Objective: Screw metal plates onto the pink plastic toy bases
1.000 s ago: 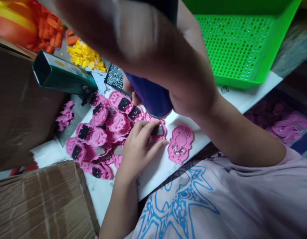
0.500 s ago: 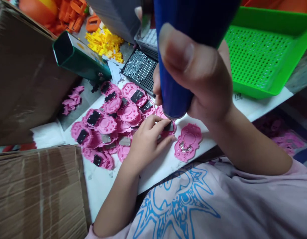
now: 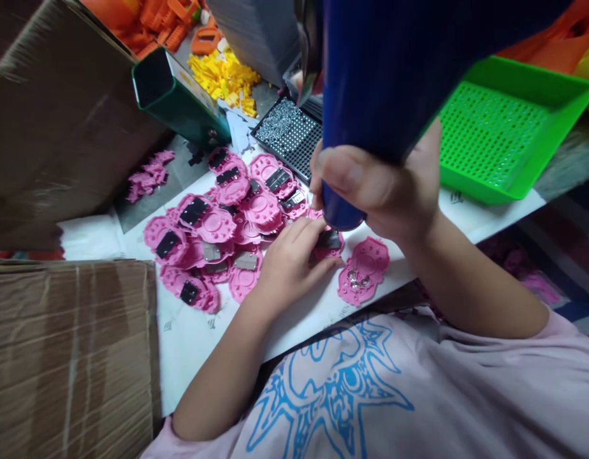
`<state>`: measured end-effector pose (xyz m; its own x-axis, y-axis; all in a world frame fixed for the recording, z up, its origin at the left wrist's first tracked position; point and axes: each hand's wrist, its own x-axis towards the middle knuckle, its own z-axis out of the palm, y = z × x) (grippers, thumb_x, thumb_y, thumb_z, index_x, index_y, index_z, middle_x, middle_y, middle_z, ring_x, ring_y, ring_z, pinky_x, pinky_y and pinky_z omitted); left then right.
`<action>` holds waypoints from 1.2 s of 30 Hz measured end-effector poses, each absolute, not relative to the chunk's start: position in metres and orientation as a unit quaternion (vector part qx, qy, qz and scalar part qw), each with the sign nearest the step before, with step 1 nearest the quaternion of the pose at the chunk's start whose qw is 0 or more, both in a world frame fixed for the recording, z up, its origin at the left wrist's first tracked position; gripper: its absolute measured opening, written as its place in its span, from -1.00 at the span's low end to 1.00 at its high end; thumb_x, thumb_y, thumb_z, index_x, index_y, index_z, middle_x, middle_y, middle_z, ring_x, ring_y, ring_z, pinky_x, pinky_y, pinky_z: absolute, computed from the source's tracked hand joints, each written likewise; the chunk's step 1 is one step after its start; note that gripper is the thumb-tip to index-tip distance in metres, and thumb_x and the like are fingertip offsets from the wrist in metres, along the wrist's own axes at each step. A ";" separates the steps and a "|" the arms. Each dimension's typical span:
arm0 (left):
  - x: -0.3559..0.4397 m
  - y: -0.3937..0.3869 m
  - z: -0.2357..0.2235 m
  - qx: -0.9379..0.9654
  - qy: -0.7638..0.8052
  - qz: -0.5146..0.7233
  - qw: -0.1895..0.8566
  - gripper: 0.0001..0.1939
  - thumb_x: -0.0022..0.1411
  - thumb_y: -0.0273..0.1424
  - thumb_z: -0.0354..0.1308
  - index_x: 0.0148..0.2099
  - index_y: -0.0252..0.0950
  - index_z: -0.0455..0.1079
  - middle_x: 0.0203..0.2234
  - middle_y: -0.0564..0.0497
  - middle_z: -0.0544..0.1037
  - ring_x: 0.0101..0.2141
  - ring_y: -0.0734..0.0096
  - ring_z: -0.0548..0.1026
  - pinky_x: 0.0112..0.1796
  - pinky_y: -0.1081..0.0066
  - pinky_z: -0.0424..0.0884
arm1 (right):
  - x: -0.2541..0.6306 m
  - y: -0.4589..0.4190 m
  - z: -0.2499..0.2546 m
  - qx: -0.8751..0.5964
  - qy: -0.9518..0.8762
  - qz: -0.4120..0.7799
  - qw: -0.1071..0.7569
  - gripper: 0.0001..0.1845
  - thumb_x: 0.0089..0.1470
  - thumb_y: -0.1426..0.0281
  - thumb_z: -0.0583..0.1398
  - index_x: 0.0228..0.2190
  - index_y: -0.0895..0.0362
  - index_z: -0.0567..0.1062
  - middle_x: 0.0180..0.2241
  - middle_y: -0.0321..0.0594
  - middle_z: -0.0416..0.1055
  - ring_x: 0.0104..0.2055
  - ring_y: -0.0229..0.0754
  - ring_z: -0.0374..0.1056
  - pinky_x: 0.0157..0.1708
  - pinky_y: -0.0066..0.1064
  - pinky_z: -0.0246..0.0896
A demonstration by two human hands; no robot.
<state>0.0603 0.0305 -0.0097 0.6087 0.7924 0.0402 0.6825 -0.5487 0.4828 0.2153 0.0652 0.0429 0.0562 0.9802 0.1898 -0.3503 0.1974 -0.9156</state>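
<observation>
My right hand [image 3: 385, 185] is wrapped round a blue electric screwdriver [image 3: 354, 108], thumb along its side. The tool's body is wide near the camera and narrows downward; its tip is not visible. Below it, my left hand [image 3: 294, 261] holds a pink plastic casing [image 3: 340, 245] with a black part [image 3: 329, 239] on it, fingers and thumb at its edges. The screwdriver and fingers hide much of this casing. Just right of it lies another pink casing [image 3: 368, 261] with shiny metal pieces in it. A pile of pink casings [image 3: 218, 226] with black or grey parts lies left of my hand.
Behind the pile, a black perforated tray [image 3: 299, 140] holds small screws [image 3: 281, 121]. A green basket [image 3: 495, 127] stands at the right, a dark green container [image 3: 174, 95] at the back left. Cardboard boxes [image 3: 69, 357] border the left side; yellow parts [image 3: 227, 73] lie behind.
The view has shifted slightly. The screwdriver and my right hand appear a little farther from the camera, with the lower end still above the held casing. My left hand keeps its hold.
</observation>
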 end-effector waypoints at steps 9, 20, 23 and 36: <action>0.059 0.028 -0.014 0.870 0.424 0.152 0.200 -0.52 0.17 -0.21 0.21 0.07 -0.31 0.25 -0.09 -0.14 0.45 -0.09 0.18 0.41 -0.11 0.30 0.33 | 0.215 0.068 0.040 -0.370 -0.483 0.486 0.628 -0.57 -0.36 0.12 0.39 -0.48 0.02 0.35 -0.63 -0.39 0.29 -0.52 -0.21 0.31 -0.51 -0.40 0.20; 0.060 0.028 -0.012 0.866 0.429 0.138 0.214 -0.54 0.18 -0.19 0.19 0.06 -0.30 0.26 -0.10 -0.13 0.44 -0.10 0.17 0.40 -0.12 0.27 0.33 | 0.217 0.062 0.041 -0.298 -0.468 0.542 0.632 -0.73 -0.21 0.37 0.29 -0.48 0.07 0.28 -0.59 -0.41 0.29 -0.60 -0.30 0.23 -0.58 -0.42 0.15; 0.059 0.029 -0.011 0.867 0.429 0.126 0.219 -0.54 0.17 -0.20 0.20 0.05 -0.29 0.25 -0.11 -0.13 0.44 -0.11 0.18 0.40 -0.13 0.26 0.34 | 0.221 0.066 0.042 -0.290 -0.436 0.573 0.630 -0.68 -0.27 0.30 0.30 -0.50 0.06 0.25 -0.57 -0.38 0.28 -0.61 -0.28 0.23 -0.64 -0.42 0.15; 0.053 0.023 -0.008 0.862 0.419 0.141 0.249 -0.62 0.15 -0.31 0.23 -0.01 -0.32 0.32 -0.08 -0.14 0.44 -0.08 0.17 0.38 -0.07 0.16 0.37 | 0.222 0.139 0.063 -0.319 -0.447 0.445 0.708 -0.66 -0.12 0.13 0.25 -0.37 0.01 0.27 -0.58 -0.41 0.28 -0.60 -0.26 0.24 -0.62 -0.40 0.21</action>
<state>0.0529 0.0231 -0.0085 0.6093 0.7922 0.0336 0.6518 -0.5245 0.5479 0.2218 0.1394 0.0626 0.2050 0.9143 0.3492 -0.3450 0.4014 -0.8485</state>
